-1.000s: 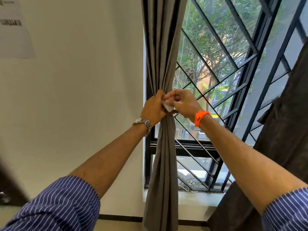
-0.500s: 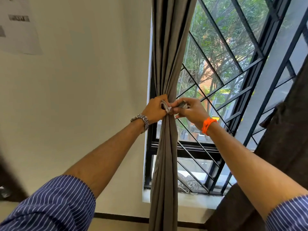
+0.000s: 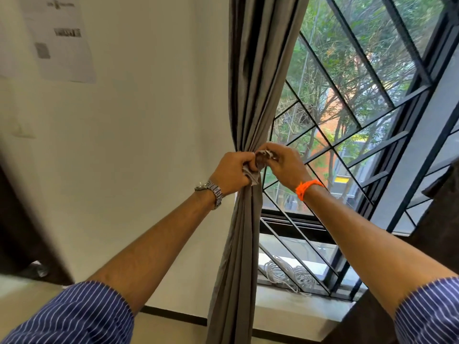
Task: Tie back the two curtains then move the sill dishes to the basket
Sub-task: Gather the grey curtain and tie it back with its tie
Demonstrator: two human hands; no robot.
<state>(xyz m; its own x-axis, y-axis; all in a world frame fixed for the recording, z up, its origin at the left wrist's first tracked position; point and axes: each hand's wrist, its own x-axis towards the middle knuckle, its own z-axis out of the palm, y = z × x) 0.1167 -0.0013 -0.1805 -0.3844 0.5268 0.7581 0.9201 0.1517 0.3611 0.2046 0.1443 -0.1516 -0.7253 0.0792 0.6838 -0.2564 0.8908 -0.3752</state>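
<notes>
Head view: both arms reach up and forward, the 2 hands meeting at the gathered curtain beside the window. The left hand has its fingers curled round a pale tie — the right hand pinches the tie's other end, just beside it.

My left hand grips the grey curtain, bunched at its waist, with a pale tie poking out under my fingers. My right hand pinches the tie's other end just beside it. Behind is the black window grille. A coiled white cord shows through its lower bars, above the sill.
</notes>
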